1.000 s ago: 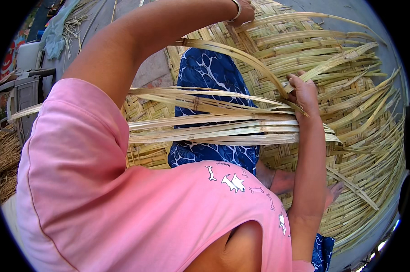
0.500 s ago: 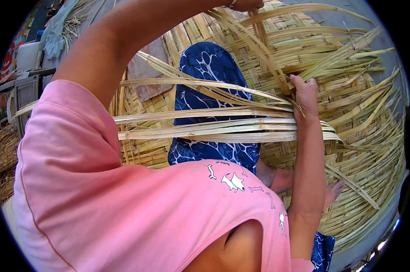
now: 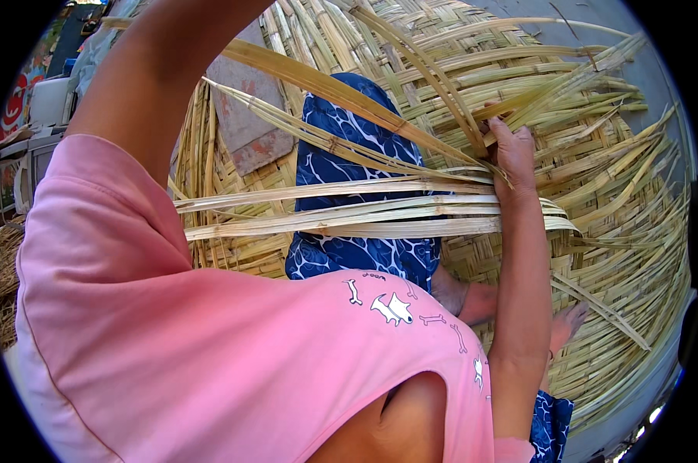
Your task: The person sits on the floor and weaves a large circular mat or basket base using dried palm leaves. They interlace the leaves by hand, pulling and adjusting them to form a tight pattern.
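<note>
My right hand (image 3: 513,154) is closed at the edge of a half-woven mat (image 3: 457,270), its thumb and fingers pinching split bamboo strips where they cross. A wide tan bamboo strip (image 3: 318,81) runs from beside that hand up and left, over my knee, and passes behind my left arm. Loose pale strips (image 3: 364,212) lie across my blue patterned trouser leg (image 3: 349,174), and others stand up (image 3: 418,58) from the weave near my right fingers. My left arm (image 3: 152,77) reaches up past the top edge, so my left hand is out of sight.
A flat reddish-grey slab (image 3: 252,116) rests on the mat left of my knee. My bare foot (image 3: 569,328) is on the weave. Long strip ends (image 3: 635,255) fan out at the right. Grey and pale objects (image 3: 48,104) stand at the far left.
My left hand has gone up and left out of the picture. The wide strip has swung from near-upright to slanting across my knee. My right hand keeps its place.
</note>
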Demonstrator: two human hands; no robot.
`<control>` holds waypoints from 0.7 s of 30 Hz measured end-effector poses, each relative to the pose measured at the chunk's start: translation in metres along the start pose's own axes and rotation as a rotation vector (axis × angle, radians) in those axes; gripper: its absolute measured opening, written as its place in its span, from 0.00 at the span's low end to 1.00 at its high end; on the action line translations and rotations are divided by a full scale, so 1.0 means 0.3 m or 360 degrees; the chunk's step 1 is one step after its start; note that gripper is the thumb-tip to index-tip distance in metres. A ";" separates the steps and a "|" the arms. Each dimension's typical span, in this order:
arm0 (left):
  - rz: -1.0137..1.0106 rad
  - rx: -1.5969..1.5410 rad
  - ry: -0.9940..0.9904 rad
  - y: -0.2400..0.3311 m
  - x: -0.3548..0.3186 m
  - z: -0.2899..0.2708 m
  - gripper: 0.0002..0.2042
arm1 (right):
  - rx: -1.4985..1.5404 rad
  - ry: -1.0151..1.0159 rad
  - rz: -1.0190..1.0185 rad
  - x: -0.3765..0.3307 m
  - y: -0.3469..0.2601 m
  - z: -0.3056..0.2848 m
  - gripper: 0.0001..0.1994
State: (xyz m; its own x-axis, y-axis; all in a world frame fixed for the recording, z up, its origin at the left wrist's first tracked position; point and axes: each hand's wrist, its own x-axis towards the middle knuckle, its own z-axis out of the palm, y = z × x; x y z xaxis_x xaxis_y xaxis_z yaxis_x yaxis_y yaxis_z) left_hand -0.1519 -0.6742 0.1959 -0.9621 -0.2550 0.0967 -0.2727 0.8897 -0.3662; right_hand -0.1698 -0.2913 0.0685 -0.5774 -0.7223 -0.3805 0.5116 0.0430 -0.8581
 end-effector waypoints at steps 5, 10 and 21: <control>-0.0462 -0.0558 -0.0050 -0.018 -0.342 -0.038 0.11 | 0.0085 0.0041 0.0001 0.016 0.010 -0.033 0.11; -0.0322 -0.0221 -0.0408 -0.101 -0.710 0.021 0.04 | 0.0121 0.0020 0.0033 0.031 0.031 -0.043 0.10; -0.0452 0.0299 -0.1119 -0.262 -1.094 0.000 0.12 | 0.0134 0.0046 0.0089 0.040 0.021 -0.049 0.11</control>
State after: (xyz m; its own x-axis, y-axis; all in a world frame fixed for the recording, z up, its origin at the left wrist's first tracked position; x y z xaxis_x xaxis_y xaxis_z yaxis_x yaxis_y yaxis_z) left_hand 0.1852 -0.6604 0.1930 -0.6080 -0.6995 -0.3756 -0.4417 0.6911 -0.5721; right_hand -0.1828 -0.2897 0.0534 -0.5639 -0.7000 -0.4381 0.5947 0.0238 -0.8036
